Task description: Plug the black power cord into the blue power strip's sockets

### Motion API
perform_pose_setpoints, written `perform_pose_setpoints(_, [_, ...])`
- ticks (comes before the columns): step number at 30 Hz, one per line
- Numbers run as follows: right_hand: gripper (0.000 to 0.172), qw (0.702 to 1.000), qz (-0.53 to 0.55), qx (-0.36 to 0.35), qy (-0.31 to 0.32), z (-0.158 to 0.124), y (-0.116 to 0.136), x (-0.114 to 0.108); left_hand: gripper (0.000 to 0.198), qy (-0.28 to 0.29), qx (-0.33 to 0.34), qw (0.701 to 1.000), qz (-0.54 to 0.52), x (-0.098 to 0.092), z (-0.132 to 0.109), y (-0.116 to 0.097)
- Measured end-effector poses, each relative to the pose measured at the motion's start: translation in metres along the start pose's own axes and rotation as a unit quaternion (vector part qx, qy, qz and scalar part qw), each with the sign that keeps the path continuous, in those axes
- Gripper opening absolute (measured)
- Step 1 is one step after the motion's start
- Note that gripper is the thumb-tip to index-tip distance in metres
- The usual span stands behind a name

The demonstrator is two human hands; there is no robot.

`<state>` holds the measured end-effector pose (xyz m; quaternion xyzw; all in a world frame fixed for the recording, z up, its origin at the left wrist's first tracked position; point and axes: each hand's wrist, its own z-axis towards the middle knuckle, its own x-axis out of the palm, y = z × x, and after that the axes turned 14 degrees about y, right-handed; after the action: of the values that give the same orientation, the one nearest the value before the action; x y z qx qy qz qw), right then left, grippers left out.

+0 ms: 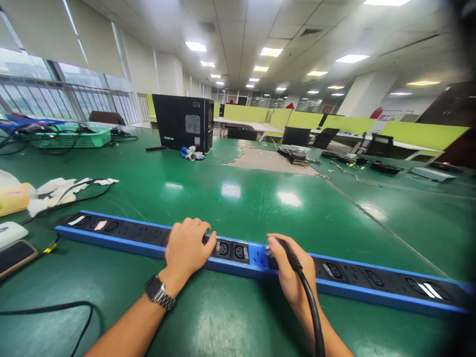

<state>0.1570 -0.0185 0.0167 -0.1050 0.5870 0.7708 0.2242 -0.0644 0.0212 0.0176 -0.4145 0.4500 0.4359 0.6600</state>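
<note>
A long blue power strip with black sockets lies across the green table in front of me. My left hand, with a watch on the wrist, is curled over the strip left of its middle and grips it. In my right hand is a black power plug, pinched between thumb and fingers. The plug's prongs are near a blue socket section; whether they touch it, I cannot tell. Its thick black cable runs down towards me past the right wrist.
A black computer case stands farther back, gloves beside it. At left are a green basket of cables, crumpled tissues and a phone. Loose parts lie at the back right.
</note>
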Motion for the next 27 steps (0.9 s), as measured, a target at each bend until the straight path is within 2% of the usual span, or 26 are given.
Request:
perform_pose_setpoints(3, [0.039, 0.998, -0.062, -0.023, 0.001, -0.005, -0.003, 0.003, 0.024, 0.005, -0.001, 1.0, -0.006, -0.001, 0.0, 0.001])
perform_pose_setpoints(7, [0.032, 0.978, -0.184, -0.096, 0.019, -0.008, -0.008, 0.008, 0.023, 0.006, 0.003, 1.0, -0.015, -0.001, 0.0, 0.001])
perform_pose_setpoints(13, [0.028, 0.952, -0.272, -0.143, 0.007, -0.007, -0.009, 0.014, 0.023, 0.001, 0.002, 1.0, -0.025, -0.003, 0.001, 0.001])
perform_pose_setpoints(20, [0.03, 0.919, -0.362, -0.154, 0.014, -0.01, -0.018, 0.017, 0.022, -0.007, 0.012, 1.0, -0.028, -0.002, 0.0, 0.003])
perform_pose_setpoints(24, [0.031, 0.914, -0.374, -0.156, 0.012, -0.01, -0.02, 0.018, 0.021, -0.009, 0.012, 0.999, -0.033, 0.0, 0.0, 0.004])
perform_pose_setpoints(27, [0.032, 0.916, -0.373, -0.142, 0.031, -0.011, -0.017, 0.014, 0.02, -0.015, 0.012, 0.999, -0.039, 0.0, -0.001, 0.004])
